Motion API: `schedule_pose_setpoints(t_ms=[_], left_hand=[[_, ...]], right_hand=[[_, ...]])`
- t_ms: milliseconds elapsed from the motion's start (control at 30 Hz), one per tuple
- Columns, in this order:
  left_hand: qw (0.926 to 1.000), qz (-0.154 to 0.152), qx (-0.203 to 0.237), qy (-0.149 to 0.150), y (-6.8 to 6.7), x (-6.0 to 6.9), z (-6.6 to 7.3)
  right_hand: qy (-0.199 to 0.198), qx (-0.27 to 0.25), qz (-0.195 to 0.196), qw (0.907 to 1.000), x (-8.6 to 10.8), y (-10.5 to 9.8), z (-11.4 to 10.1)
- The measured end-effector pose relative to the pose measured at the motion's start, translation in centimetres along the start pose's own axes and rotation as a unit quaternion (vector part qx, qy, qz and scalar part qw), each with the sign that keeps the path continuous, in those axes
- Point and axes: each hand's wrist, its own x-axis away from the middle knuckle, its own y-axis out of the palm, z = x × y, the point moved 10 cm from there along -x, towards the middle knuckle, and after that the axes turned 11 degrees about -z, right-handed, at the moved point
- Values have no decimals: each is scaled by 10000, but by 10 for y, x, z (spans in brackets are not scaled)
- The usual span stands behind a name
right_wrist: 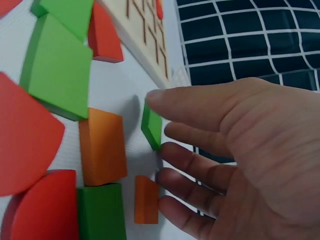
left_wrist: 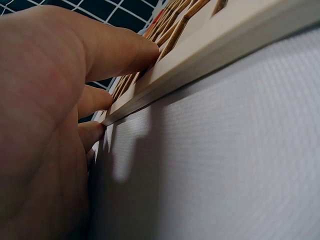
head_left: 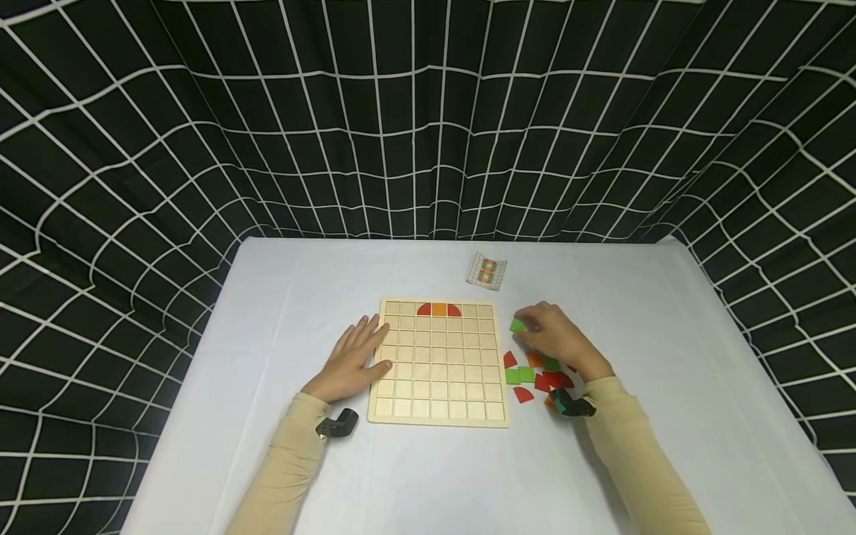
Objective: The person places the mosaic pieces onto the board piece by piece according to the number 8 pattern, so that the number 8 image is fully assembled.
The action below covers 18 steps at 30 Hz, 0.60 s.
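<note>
A pale wooden grid board [head_left: 439, 369] lies flat on the table. Along its top row sit an orange square block [head_left: 438, 309] between two red quarter-round blocks [head_left: 424, 309]. My left hand [head_left: 349, 362] rests on the board's left edge with fingers spread and straight; the left wrist view shows the thumb [left_wrist: 132, 52] on the rim. Right of the board, my right hand [head_left: 556, 336] pinches a green square block [head_left: 516, 325] between thumb and fingers. The right wrist view also shows this green block [right_wrist: 151, 126] at the thumb tip, seen partly edge-on.
Loose red [head_left: 523, 394], green [head_left: 527, 374] and orange [head_left: 535, 359] blocks lie right of the board, some under the right wrist. A small printed pattern sheet [head_left: 487, 272] lies behind the board. Dark gridded cloth [head_left: 428, 134] hangs behind the white table [head_left: 428, 483].
</note>
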Motion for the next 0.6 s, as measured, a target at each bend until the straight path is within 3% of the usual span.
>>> schedule_pose_setpoints(t_ms=[300,600], left_hand=[[10000,-55,-9,-55,0,-1,2],[10000,-54,24,-23,1,-1,-1]], right_hand=[[-7,350,158,9993,0,-2,-1],[-585,-8,266,9979,-1,-22,-31]])
